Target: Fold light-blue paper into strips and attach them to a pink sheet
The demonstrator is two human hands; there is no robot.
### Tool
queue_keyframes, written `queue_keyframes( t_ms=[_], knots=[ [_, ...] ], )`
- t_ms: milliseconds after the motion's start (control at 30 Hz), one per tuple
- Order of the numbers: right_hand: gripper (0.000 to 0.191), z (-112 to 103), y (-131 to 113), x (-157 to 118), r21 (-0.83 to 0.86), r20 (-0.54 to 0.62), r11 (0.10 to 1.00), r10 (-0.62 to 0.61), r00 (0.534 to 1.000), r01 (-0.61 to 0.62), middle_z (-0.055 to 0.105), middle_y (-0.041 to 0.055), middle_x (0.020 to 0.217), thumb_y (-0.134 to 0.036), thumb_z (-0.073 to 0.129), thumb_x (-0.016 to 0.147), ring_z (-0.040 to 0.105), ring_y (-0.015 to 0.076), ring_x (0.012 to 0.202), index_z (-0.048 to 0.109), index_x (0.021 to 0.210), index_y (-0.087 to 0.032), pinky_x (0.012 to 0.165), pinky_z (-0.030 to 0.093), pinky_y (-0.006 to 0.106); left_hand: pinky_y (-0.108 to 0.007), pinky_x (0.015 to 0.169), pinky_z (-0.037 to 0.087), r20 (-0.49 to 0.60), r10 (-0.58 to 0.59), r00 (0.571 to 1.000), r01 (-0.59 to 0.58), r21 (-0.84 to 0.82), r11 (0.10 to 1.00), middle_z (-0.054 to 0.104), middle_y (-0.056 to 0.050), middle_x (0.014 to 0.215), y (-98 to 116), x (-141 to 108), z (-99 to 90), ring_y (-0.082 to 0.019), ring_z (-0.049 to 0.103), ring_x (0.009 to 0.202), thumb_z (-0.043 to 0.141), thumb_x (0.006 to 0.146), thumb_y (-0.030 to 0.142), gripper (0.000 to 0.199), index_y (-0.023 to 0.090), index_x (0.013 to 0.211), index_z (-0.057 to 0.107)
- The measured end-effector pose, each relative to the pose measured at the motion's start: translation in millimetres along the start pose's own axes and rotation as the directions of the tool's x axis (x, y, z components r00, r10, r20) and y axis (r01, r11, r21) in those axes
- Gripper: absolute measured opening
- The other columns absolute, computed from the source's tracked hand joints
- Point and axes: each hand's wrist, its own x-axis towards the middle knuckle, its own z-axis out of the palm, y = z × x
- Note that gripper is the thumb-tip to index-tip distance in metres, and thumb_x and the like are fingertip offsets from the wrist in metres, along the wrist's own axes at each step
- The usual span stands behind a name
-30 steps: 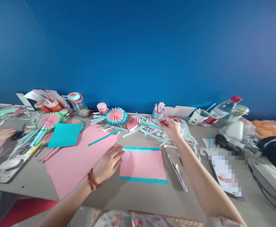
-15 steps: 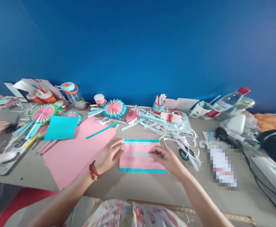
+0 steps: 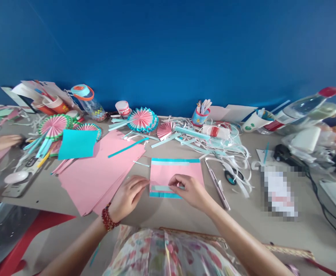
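A pink sheet [image 3: 168, 173] with blue bands along its top and bottom edges lies in front of me. My right hand [image 3: 188, 190] pinches a pale strip [image 3: 159, 188] just above the lower blue band. At the sheet's left edge rests my left hand [image 3: 130, 196], fingers loosely spread and holding nothing, a beaded bracelet on the wrist. Larger pink sheets [image 3: 99, 168] are stacked to the left, with a turquoise sheet [image 3: 77, 144] over their upper part.
Right of the sheet lie a slim cutter [image 3: 218, 184] and scissors [image 3: 233, 176]. Paper strips, folded rosettes [image 3: 143, 119], a pen cup [image 3: 200, 116] and a bottle [image 3: 302, 109] line the back. Another person's hand [image 3: 5, 142] is at far left.
My right hand has brought the pale strip down and left, from mid-sheet to just above the lower blue band. The view has shifted, showing more of the cutter.
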Motion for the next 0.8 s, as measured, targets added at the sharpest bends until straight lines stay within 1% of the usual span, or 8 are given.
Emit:
queue_keyframes(
  t_ms=[100, 233, 300, 433, 500, 567, 667, 800],
  knots=[
    [0.009, 8.6, 3.7, 5.7, 0.039, 0.029, 0.999, -0.011, 1.0, 0.01, 0.071, -0.0002, 0.088, -0.023, 0.058, 0.083, 0.062, 0.0142, 0.077, 0.066, 0.085, -0.021, 0.069, 0.043, 0.024, -0.039, 0.102, 0.048, 0.055, 0.032, 0.998, -0.034, 0.042, 0.999, 0.061, -0.006, 0.128, -2.8, -8.7, -0.2, -0.021, 0.054, 0.12, 0.038, 0.096, 0.009, 0.042, 0.025, 0.132, 0.054],
    [0.01, 10.4, 6.2, 8.9, 0.083, 0.036, 0.996, -0.025, 0.999, 0.022, 0.072, 0.0006, 0.089, -0.023, 0.057, 0.083, 0.064, 0.0155, 0.081, 0.067, 0.086, -0.021, 0.073, 0.046, 0.025, -0.042, 0.106, 0.045, 0.106, 0.098, 0.989, -0.106, 0.064, 0.992, 0.057, -0.005, 0.137, -5.0, -6.8, -0.2, -0.021, 0.049, 0.129, 0.036, 0.095, 0.008, 0.049, 0.026, 0.139, 0.047],
    [0.013, 7.3, 3.9, 8.2, 0.025, 0.043, 0.999, -0.023, 0.999, 0.022, 0.072, 0.001, 0.093, -0.023, 0.055, 0.084, 0.065, 0.016, 0.084, 0.067, 0.09, -0.022, 0.073, 0.046, 0.025, -0.042, 0.105, 0.045, 0.149, 0.115, 0.982, -0.125, 0.058, 0.99, 0.057, -0.005, 0.138, -4.7, -2.0, -0.3, -0.021, 0.048, 0.13, 0.036, 0.096, 0.009, 0.048, 0.026, 0.139, 0.047],
    [0.015, 2.1, -4.0, 5.3, -0.187, 0.035, 0.982, 0.02, 0.999, -0.013, 0.073, 0.0019, 0.098, -0.026, 0.059, 0.083, 0.067, 0.0181, 0.086, 0.068, 0.095, -0.024, 0.072, 0.044, 0.026, -0.041, 0.104, 0.044, 0.229, 0.093, 0.969, -0.114, 0.081, 0.99, 0.06, -0.006, 0.134, -3.2, 5.6, -0.2, -0.022, 0.053, 0.124, 0.036, 0.098, 0.016, 0.043, 0.023, 0.138, 0.049],
    [0.012, 0.9, -7.5, 4.6, -0.272, 0.013, 0.961, 0.047, 0.999, -0.041, 0.073, 0.0016, 0.093, -0.027, 0.061, 0.082, 0.066, 0.0177, 0.081, 0.068, 0.091, -0.025, 0.068, 0.042, 0.025, -0.042, 0.104, 0.043, 0.233, 0.084, 0.969, -0.11, 0.099, 0.989, 0.06, -0.007, 0.134, -2.8, 6.2, 0.6, -0.022, 0.053, 0.123, 0.035, 0.098, 0.016, 0.042, 0.022, 0.138, 0.049],
    [0.008, -1.0, -10.2, 4.7, -0.293, 0.006, 0.955, 0.056, 0.998, -0.052, 0.072, 0.0008, 0.086, -0.026, 0.06, 0.083, 0.065, 0.0161, 0.076, 0.067, 0.083, -0.024, 0.064, 0.039, 0.024, -0.042, 0.104, 0.043, 0.226, 0.088, 0.97, -0.116, 0.111, 0.987, 0.06, -0.007, 0.133, -2.8, 5.2, 1.7, -0.023, 0.053, 0.123, 0.035, 0.098, 0.017, 0.042, 0.021, 0.138, 0.049],
    [0.011, -6.1, -12.1, 5.5, -0.16, 0.038, 0.986, 0.041, 0.998, -0.034, 0.069, 0.0002, 0.079, -0.027, 0.058, 0.084, 0.061, 0.0136, 0.07, 0.065, 0.078, -0.021, 0.062, 0.039, 0.022, -0.042, 0.103, 0.043, 0.196, 0.078, 0.977, -0.102, 0.112, 0.988, 0.061, -0.008, 0.13, -4.0, 2.9, 3.6, -0.023, 0.054, 0.121, 0.037, 0.098, 0.018, 0.043, 0.021, 0.139, 0.048],
    [0.015, -11.3, -10.9, 6.1, 0.144, 0.153, 0.99, -0.032, 0.988, 0.01, 0.062, -0.001, 0.073, -0.032, 0.06, 0.083, 0.055, 0.0114, 0.066, 0.066, 0.088, -0.019, 0.061, 0.041, 0.021, -0.041, 0.102, 0.044, 0.181, 0.067, 0.981, -0.082, 0.078, 0.994, 0.064, -0.007, 0.127, -5.5, 2.5, 4.3, -0.022, 0.055, 0.12, 0.039, 0.098, 0.02, 0.042, 0.023, 0.14, 0.046]
  ],
)
